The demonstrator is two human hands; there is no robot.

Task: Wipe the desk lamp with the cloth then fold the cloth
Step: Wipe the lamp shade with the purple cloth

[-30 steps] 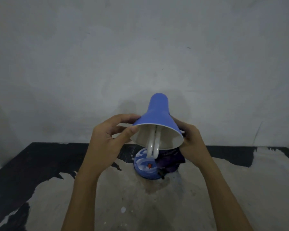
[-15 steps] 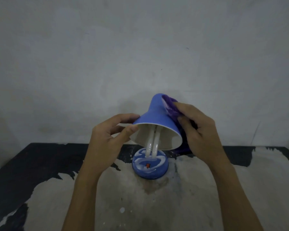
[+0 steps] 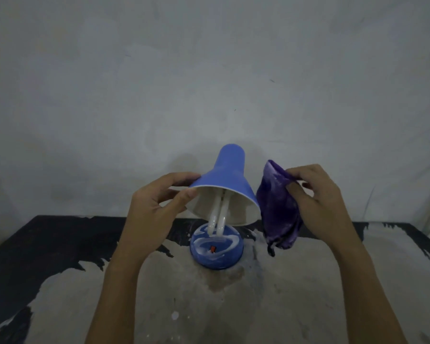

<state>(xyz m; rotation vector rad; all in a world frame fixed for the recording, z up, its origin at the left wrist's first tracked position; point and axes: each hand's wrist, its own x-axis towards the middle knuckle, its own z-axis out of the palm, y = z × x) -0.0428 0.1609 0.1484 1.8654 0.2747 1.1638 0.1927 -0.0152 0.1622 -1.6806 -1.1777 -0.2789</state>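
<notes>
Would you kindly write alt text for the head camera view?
A left hand holds a blue desk lamp's shade by its rim while the right hand holds a crumpled purple cloth beside it, above a worn table.

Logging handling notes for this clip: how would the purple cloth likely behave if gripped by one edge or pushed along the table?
The purple cloth is probably floppy: pinched near its top by the right hand, it hangs in loose folds beside the lamp shade. It seems light, since a few fingers carry it. Pushed along the table, it would likely bunch rather than slide.
</notes>
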